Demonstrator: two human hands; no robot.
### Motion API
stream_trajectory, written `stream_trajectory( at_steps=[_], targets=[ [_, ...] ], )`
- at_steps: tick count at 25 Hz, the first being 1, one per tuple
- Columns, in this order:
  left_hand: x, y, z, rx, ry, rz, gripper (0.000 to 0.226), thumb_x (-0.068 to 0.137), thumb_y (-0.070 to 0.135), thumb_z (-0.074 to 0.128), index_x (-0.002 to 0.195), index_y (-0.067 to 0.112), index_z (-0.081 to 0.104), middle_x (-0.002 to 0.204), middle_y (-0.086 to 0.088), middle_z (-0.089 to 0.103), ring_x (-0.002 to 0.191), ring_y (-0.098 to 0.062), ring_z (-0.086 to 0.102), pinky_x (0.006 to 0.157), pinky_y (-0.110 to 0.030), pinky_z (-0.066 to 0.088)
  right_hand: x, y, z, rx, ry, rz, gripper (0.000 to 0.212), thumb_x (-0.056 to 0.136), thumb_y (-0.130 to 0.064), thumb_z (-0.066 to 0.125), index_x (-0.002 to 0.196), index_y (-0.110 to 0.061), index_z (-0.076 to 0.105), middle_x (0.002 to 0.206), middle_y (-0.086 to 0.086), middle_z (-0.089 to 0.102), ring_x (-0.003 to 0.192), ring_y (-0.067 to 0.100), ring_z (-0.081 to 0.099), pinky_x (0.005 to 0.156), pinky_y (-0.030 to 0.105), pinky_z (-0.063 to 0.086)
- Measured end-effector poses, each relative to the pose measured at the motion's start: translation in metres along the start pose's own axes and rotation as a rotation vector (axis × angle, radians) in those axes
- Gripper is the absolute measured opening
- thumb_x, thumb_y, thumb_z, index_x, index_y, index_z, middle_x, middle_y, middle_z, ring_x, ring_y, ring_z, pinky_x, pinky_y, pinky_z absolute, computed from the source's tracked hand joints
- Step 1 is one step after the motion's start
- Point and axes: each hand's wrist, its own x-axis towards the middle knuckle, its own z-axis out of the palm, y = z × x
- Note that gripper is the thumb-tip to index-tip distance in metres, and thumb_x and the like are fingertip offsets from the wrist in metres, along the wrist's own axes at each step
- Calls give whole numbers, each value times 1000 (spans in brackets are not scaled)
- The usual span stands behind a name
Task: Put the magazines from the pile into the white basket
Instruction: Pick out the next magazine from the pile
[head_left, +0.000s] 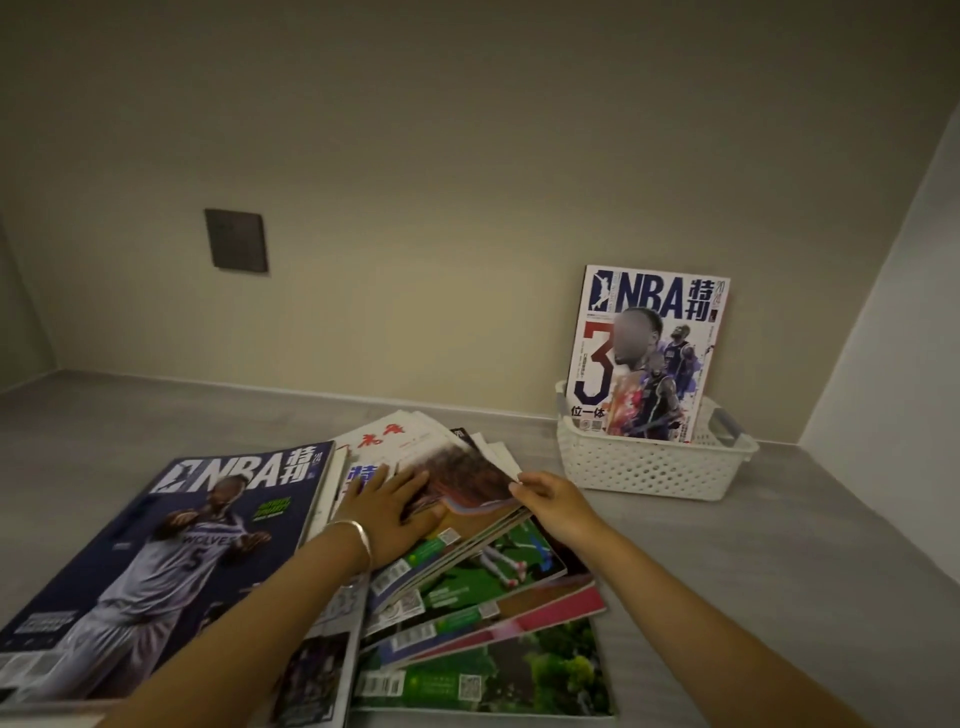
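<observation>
A loose pile of magazines (467, 587) is spread over the grey surface in front of me. A dark NBA magazine (171, 561) lies at its left. My left hand (395, 512), with a silver bangle on the wrist, presses flat on the pile with fingers spread. My right hand (550, 501) pinches the right edge of the top brown-covered magazine (467, 475), which is lifted slightly. At the back right stands the white perforated basket (644, 467). One white NBA magazine (647, 358) stands upright in it and leans on the wall.
The grey surface (779, 571) sits in an alcove with a beige back wall and a white side wall (909, 312) at the right. A dark wall plate (236, 240) is on the back wall, upper left.
</observation>
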Motion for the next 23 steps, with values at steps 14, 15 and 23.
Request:
stream_trajectory(
  at_steps=[14, 15, 23],
  targets=[
    [-65, 90, 34, -41, -25, 576, 55, 91, 56, 26, 142, 38, 19, 154, 11, 19, 142, -8, 9, 118, -34, 3, -57, 32, -55, 326, -24, 344, 29, 85, -9, 61, 113, 1, 61, 106, 18, 69, 90, 28, 65, 80, 36, 54],
    [-68, 96, 35, -170, -17, 574, 53, 90, 56, 29, 140, 38, 27, 151, 9, 30, 139, -9, 21, 117, -32, 14, -62, 35, -58, 333, -26, 325, 31, 85, -4, 60, 116, 2, 58, 112, 20, 66, 94, 29, 64, 84, 38, 53],
    [-25, 76, -17, -450, 445, 134, 69, 81, 46, 55, 134, 11, 29, 142, -12, 36, 125, -31, 40, 101, -52, 40, -90, 8, -93, 390, 209, -131, 15, 84, -6, 63, 94, -17, 62, 99, 11, 72, 85, 18, 70, 81, 29, 55]
  ],
)
